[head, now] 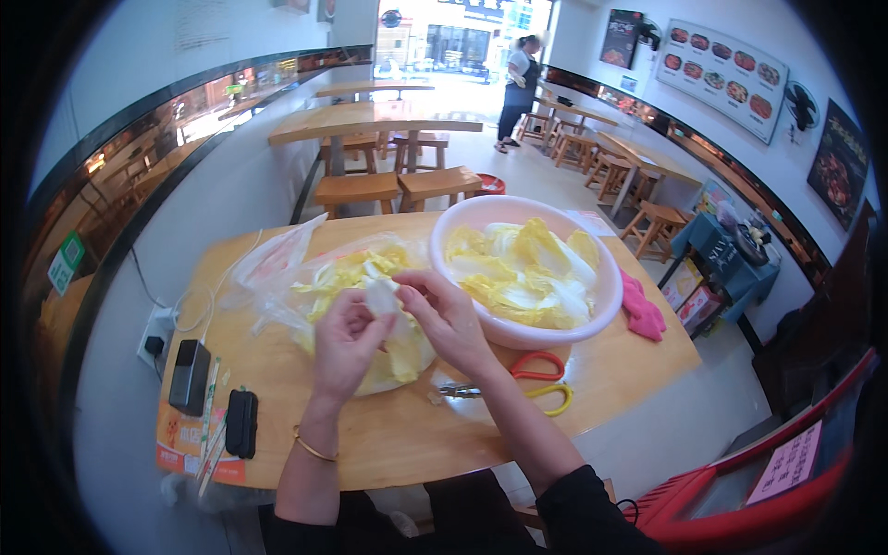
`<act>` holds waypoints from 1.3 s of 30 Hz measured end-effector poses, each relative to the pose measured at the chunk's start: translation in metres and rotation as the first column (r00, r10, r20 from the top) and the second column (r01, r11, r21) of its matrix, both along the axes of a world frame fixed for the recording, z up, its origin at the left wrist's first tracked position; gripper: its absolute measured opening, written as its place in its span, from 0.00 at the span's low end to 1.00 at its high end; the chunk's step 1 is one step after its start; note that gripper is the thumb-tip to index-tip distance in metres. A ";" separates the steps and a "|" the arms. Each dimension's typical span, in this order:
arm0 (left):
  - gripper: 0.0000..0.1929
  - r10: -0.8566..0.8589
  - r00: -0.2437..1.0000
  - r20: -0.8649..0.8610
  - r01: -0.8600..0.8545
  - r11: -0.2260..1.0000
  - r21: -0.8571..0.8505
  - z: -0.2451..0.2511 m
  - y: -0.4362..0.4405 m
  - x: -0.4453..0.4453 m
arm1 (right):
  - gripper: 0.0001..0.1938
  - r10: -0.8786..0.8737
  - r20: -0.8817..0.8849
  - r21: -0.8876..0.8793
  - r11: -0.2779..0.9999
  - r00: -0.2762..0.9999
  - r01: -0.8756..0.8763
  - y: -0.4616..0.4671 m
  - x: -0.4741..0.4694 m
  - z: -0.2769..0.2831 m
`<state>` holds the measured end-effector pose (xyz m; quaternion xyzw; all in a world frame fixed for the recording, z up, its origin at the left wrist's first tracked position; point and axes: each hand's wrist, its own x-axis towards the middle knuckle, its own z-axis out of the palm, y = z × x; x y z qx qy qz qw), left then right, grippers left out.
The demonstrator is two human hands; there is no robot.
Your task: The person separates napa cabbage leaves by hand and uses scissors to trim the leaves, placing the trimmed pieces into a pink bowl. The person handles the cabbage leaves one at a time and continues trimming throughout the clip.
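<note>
My left hand [347,340] and my right hand [444,316] meet over a pile of torn napa cabbage [368,267] in a clear plastic bag. Between their fingers is a pale piece of cabbage leaf [381,298], pinched by both. More yellow and white leaf hangs just below it. Right of the hands stands a large pinkish-white plastic basin [456,207] holding big cabbage leaves [534,270]. Scissors with one red and one yellow handle loop [548,399] lie on the table, their blades partly beneath my right forearm.
On the wooden table [388,451] are a black box-shaped device [189,378], a black case [241,423], wrapped chopsticks [211,444] and a pink cloth [642,305]. Stools [437,184] stand beyond the table. A person [520,90] stands near the doorway. A red-framed appliance [749,499] is at lower right.
</note>
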<state>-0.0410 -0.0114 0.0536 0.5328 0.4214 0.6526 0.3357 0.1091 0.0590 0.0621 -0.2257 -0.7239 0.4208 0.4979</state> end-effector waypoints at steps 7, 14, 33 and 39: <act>0.05 -0.097 0.995 -0.037 0.093 0.991 -0.093 -0.001 0.002 0.006 | 0.04 0.141 -0.068 -0.187 0.971 0.988 -0.152 0.002 0.013 -0.016; 0.03 -0.127 0.989 -0.072 0.122 0.990 -0.064 -0.003 0.004 0.001 | 0.04 0.207 -0.071 -0.181 0.959 0.976 -0.217 0.000 0.009 -0.019; 0.04 -0.285 0.957 -0.049 0.277 0.952 -0.127 0.004 -0.001 -0.012 | 0.05 0.383 -0.044 -0.269 0.885 0.923 -0.380 0.004 0.018 -0.016; 0.04 -0.298 0.953 -0.045 0.289 0.947 -0.142 0.007 -0.003 -0.011 | 0.05 0.403 -0.054 -0.294 0.868 0.914 -0.400 0.001 0.020 -0.010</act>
